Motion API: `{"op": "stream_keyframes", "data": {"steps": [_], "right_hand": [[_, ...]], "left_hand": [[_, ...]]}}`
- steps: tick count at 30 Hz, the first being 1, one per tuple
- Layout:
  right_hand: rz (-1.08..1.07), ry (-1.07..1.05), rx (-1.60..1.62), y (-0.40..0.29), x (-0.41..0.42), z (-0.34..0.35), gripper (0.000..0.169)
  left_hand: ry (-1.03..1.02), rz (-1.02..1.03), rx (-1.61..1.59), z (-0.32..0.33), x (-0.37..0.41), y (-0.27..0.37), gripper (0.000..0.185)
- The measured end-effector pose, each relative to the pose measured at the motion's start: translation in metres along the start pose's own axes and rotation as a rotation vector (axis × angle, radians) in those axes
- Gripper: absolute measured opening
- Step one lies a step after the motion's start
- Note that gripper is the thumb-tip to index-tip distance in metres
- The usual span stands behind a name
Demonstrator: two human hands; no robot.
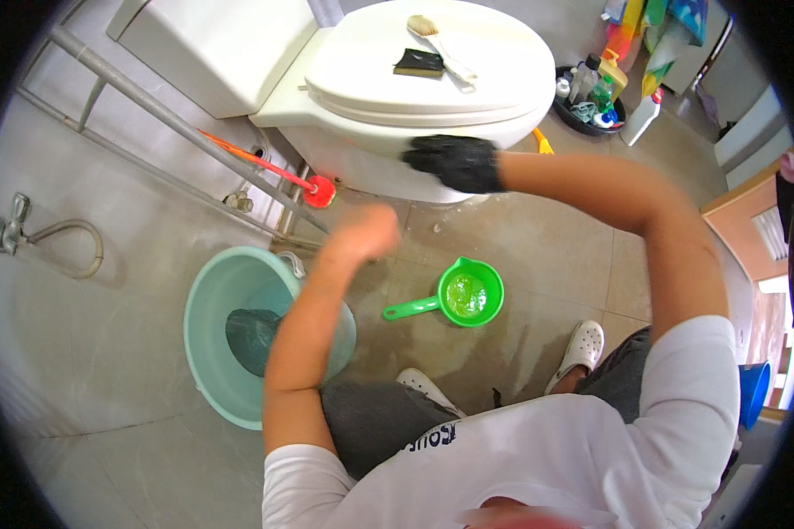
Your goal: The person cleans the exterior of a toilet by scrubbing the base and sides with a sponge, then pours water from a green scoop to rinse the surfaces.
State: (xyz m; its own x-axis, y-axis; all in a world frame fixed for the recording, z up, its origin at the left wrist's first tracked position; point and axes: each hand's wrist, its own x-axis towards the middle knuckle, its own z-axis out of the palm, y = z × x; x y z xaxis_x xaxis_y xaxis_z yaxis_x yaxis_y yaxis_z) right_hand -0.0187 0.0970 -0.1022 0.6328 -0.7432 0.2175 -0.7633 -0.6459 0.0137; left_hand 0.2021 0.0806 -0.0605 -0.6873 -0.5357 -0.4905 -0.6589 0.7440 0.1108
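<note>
My bare left hand (369,231) is blurred by motion above the tiled floor, between the pale green bucket (196,330) and the toilet. A black glove covers my right hand (451,163), which is in front of the toilet bowl (370,155); whether it touches the bowl cannot be told. On the closed toilet lid (503,46) lie a white-handled brush (446,53) and a black-and-yellow sponge (419,63). A green dipper (470,293) holding sudsy liquid rests on the floor, its handle towards the bucket. Dark material sits in the bucket, partly hidden by my left forearm.
Beside the toilet stand a black basin (585,125) of bottles and a white bottle (643,119). A red toilet brush (318,191) leans near a grey metal rail (165,119). A wall tap (14,225) with a hose is at the left, a blue container (755,395) at the right.
</note>
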Motion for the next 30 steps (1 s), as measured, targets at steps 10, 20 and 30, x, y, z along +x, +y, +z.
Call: {"op": "stream_keyframes", "data": {"steps": [10,20,30], "right_hand": [[0.318,-0.313,-0.179,0.028,-0.227,-0.023,0.029],[0.279,0.044,0.141,0.067,-0.244,-0.009,0.026],[0.214,-0.187,0.395,0.065,-0.201,-0.009,0.029]], "left_hand": [[0.89,0.258,0.034,-0.114,0.081,0.017,0.076],[1.081,0.125,-0.038,-0.096,0.055,0.044,0.037],[0.708,0.157,0.035,-0.183,0.068,0.075,0.025]]}}
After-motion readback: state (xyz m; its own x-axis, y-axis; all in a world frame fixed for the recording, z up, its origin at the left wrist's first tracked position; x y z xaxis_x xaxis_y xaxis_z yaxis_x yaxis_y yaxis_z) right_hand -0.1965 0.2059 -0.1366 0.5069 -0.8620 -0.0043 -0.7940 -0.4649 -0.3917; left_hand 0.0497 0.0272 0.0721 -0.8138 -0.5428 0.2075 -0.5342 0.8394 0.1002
